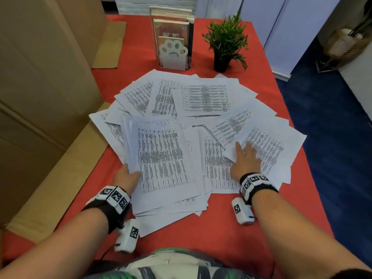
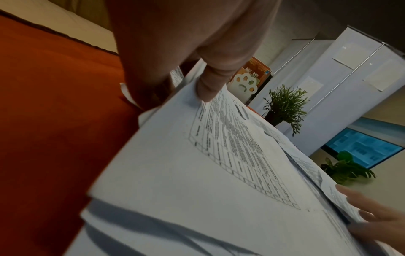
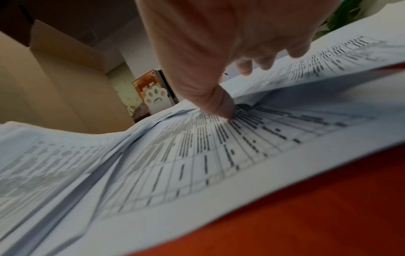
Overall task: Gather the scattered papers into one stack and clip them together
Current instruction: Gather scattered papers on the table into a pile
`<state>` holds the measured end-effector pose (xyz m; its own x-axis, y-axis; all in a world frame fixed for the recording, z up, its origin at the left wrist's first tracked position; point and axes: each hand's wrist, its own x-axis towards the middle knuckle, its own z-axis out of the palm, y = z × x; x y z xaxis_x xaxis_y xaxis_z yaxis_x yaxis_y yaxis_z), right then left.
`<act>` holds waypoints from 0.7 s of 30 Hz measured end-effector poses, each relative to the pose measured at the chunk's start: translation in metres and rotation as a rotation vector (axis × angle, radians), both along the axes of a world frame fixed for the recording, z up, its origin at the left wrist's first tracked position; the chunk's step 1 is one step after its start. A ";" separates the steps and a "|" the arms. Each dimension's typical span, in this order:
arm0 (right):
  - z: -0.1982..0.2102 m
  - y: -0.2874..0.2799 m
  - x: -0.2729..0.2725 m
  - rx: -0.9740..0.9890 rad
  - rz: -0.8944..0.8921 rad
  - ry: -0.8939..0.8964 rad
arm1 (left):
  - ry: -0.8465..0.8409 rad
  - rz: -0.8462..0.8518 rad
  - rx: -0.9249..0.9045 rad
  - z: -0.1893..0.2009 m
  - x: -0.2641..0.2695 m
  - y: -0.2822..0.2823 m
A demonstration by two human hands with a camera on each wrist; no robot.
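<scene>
Left hand (image 1: 126, 177): thumb clamped on gathered stack (image 1: 161, 158), lifted edge. Right hand (image 1: 246, 161): fingers flat on loose sheet (image 1: 267, 146), right of stack. Remaining papers (image 1: 201, 97) fanned beyond stack. Risk: light sheets slide, stack splays.

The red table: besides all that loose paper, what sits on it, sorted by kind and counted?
Potted plant: 1
White paw-shaped bookend: 1
Row of upright books: 1 row, single books too hard to separate
Hands on the papers: 2, left hand and right hand
Total: 5
</scene>
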<state>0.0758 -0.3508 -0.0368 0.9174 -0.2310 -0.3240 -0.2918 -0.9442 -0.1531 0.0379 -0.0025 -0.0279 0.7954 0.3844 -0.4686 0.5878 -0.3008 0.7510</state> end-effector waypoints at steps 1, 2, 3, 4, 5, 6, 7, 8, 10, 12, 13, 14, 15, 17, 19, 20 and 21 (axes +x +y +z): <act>-0.001 -0.002 0.003 0.043 -0.015 -0.008 | 0.003 -0.005 -0.004 -0.001 -0.001 -0.001; -0.001 -0.003 0.005 0.083 -0.031 -0.020 | 0.000 -0.006 -0.005 -0.004 -0.001 0.000; -0.002 -0.004 0.006 0.104 -0.045 -0.031 | -0.004 0.004 -0.014 -0.004 -0.002 -0.001; -0.003 -0.005 0.007 0.106 -0.051 -0.040 | -0.014 0.014 -0.018 -0.006 -0.002 0.000; -0.004 -0.005 0.007 0.092 -0.047 -0.041 | -0.020 0.035 -0.025 -0.005 -0.003 -0.001; -0.003 -0.005 0.006 0.070 -0.033 -0.034 | -0.031 0.052 -0.030 -0.007 -0.002 0.001; -0.003 -0.005 0.007 0.051 -0.013 -0.029 | -0.047 0.067 -0.042 -0.006 -0.002 0.001; -0.001 -0.006 0.007 0.042 0.001 -0.034 | -0.054 0.062 -0.038 -0.006 -0.003 0.002; 0.008 -0.006 0.008 0.044 -0.001 -0.060 | -0.070 0.042 -0.046 -0.006 -0.002 0.004; 0.022 -0.003 0.010 0.078 -0.041 -0.116 | -0.067 0.029 -0.094 -0.007 -0.002 0.006; 0.030 0.000 0.010 0.098 -0.047 -0.145 | -0.069 0.021 -0.125 -0.006 -0.002 0.005; 0.037 0.006 0.008 0.124 -0.026 -0.166 | -0.067 0.015 -0.159 -0.006 -0.002 0.004; 0.042 0.014 0.006 0.159 0.018 -0.190 | -0.081 0.019 -0.204 -0.007 -0.001 0.003; 0.050 0.038 -0.005 0.244 0.139 -0.216 | -0.111 0.050 -0.308 -0.005 0.000 -0.002; 0.053 0.065 -0.022 0.275 0.320 -0.210 | -0.149 0.082 -0.369 -0.002 0.003 -0.005; 0.054 0.076 -0.032 0.274 0.406 -0.195 | -0.174 0.100 -0.389 -0.002 0.005 -0.006; 0.054 0.085 -0.041 0.283 0.480 -0.160 | -0.192 0.116 -0.411 -0.002 0.007 -0.005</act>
<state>0.0344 -0.2660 0.0176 0.9407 0.2982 -0.1616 0.2061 -0.8809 -0.4260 0.0452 -0.0080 -0.0294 0.8452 0.2893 -0.4494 0.4390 0.1037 0.8925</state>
